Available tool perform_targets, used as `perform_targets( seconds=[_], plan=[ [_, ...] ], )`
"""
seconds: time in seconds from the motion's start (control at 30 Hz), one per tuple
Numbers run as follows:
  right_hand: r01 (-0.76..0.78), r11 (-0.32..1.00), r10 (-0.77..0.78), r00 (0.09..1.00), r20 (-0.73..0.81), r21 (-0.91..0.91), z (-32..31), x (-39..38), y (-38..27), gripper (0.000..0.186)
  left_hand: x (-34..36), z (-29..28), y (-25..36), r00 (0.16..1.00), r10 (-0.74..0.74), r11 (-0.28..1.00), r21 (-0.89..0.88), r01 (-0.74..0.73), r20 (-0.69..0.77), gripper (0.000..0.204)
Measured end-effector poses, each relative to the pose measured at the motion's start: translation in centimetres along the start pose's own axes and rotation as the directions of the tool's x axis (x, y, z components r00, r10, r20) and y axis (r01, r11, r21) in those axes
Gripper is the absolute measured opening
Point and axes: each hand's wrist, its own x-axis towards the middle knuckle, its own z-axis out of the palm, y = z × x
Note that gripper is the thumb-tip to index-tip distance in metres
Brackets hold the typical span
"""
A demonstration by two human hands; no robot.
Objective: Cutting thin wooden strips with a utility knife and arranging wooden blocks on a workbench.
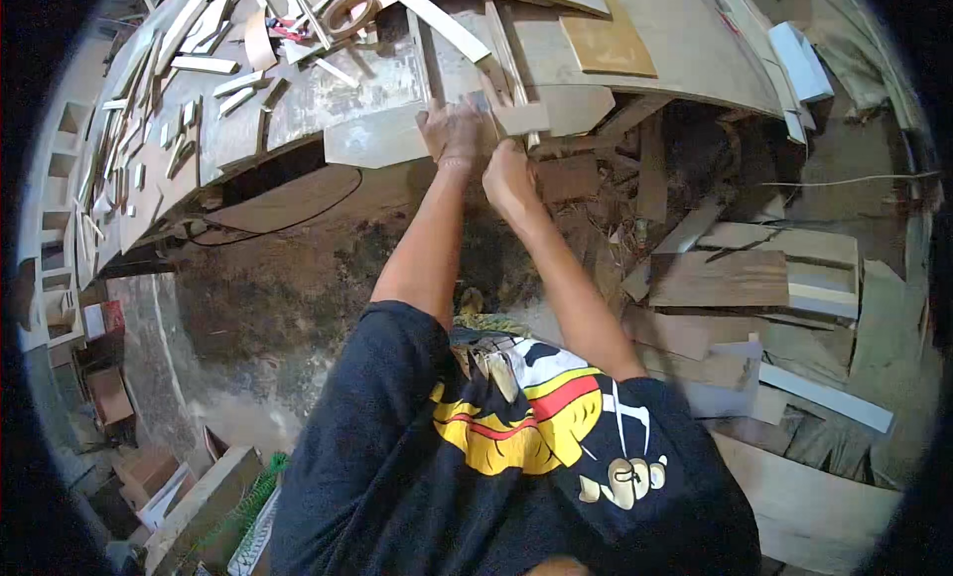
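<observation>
A long pale board (372, 141) with angled ends lies along the front edge of the workbench. My left hand (455, 134) presses on its middle, fingers bent over a small pale wood piece (524, 117) set across the board; its fingertips are partly hidden. Just to the right, my right hand (511, 174) is closed in a fist at the board's near edge. A thin upright shape rises from that fist, too small to name. Behind my hands, two narrow wood strips (504, 55) run away across the bench, and a white strip (437, 22) slants over them.
Offcuts and small blocks (204, 65) are scattered over the bench's left part, near a tape roll (349, 15). A yellowish panel (608, 46) lies at the back right. Stacked boards (720, 278) stand at my right. A black cable (298, 223) hangs below the bench edge.
</observation>
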Motion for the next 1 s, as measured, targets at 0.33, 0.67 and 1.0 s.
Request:
perform_targets(
  seconds=[0.33,0.67,1.0],
  plan=[
    [0.093,0.995,-0.089,0.992,-0.086,0.043,-0.8,0.9,-0.9,0.022,-0.1,-3.2,0.4,0.985,0.077,0.976,0.192,-0.106,0.155,0.027],
    [0.039,0.995,-0.035,0.999,-0.038,0.096,-0.7,0.0,-0.2,0.021,0.3,-5.6,1.5,0.977,0.101,0.994,-0.047,-0.094,0.185,0.029],
    [-0.109,0.992,0.103,0.990,0.096,0.060,-1.0,-2.2,0.7,0.021,0.3,-2.3,0.1,0.988,0.150,0.904,0.401,-0.145,0.019,0.032]
  ],
)
